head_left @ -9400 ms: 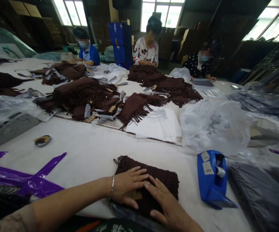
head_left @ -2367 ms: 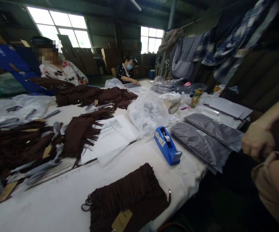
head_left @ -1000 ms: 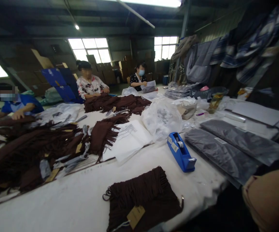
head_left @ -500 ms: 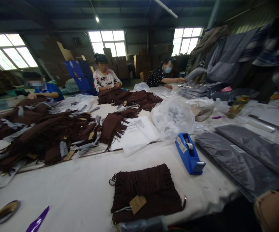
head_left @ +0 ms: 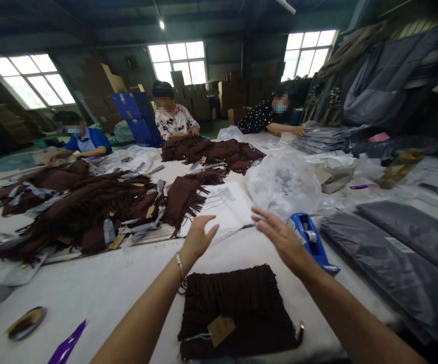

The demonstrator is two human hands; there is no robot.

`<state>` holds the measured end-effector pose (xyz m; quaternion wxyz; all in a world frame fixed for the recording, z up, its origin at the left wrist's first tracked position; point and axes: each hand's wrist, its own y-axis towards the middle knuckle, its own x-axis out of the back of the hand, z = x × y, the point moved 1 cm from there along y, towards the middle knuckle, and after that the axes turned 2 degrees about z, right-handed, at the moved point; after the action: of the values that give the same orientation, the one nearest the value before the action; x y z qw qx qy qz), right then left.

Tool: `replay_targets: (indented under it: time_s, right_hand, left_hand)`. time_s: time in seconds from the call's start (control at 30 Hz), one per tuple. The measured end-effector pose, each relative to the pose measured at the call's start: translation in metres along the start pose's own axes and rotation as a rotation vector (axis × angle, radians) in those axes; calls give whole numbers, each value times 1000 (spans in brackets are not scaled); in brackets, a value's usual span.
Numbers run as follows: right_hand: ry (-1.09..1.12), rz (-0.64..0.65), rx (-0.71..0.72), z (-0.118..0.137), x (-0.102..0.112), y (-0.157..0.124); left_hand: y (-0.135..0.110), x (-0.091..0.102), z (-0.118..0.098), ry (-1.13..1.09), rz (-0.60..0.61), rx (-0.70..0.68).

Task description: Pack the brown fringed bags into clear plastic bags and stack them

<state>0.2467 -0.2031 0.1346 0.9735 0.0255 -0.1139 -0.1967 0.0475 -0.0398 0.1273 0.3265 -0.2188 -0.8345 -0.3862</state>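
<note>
Both my hands reach forward over the table. My left hand [head_left: 199, 236], with a bracelet at its wrist, has thumb and fingers apart and holds nothing; it is at the near left edge of a stack of printed white plastic bags [head_left: 228, 199]. At the stack's near right corner, my right hand [head_left: 277, 237] stretches its fingers out; whether they touch the bags I cannot tell. Between my forearms lies a folded dark brown fringed scarf [head_left: 237, 298] with a tan paper tag [head_left: 221, 330]. A blue tape dispenser [head_left: 312, 242] stands just beyond my right wrist, partly covered by it.
Brown fringed scarves [head_left: 101, 207] with tags lie heaped at the left. Bagged grey items [head_left: 378, 268] are at the right, a clear plastic bag [head_left: 285, 182] behind the dispenser. A tape roll [head_left: 25, 323] and a purple object [head_left: 67, 344] lie front left. Several co-workers are across the table.
Both my hands have come into view from below and extend toward the white bags. The view has shifted slightly. A co-worker's hand at the far right has lowered to the grey stack.
</note>
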Motion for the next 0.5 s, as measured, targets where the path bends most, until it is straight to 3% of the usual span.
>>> replay_targets:
  time_s: [0.1,0.2,0.37,0.5]
  right_hand:
    - [10,99,-137,-39,-18,20]
    - [11,60,-173,-76,-28,36]
    - [64,149,-196,-90,-40,62]
    - [161,232,-326,-88,-67,95]
  left_hand:
    - [-4,-57,24,215,254,-43]
    - [0,-89,47,292,346,-20]
    - [26,-88,74,248,282,77]
    - [38,-79,83,176,205,187]
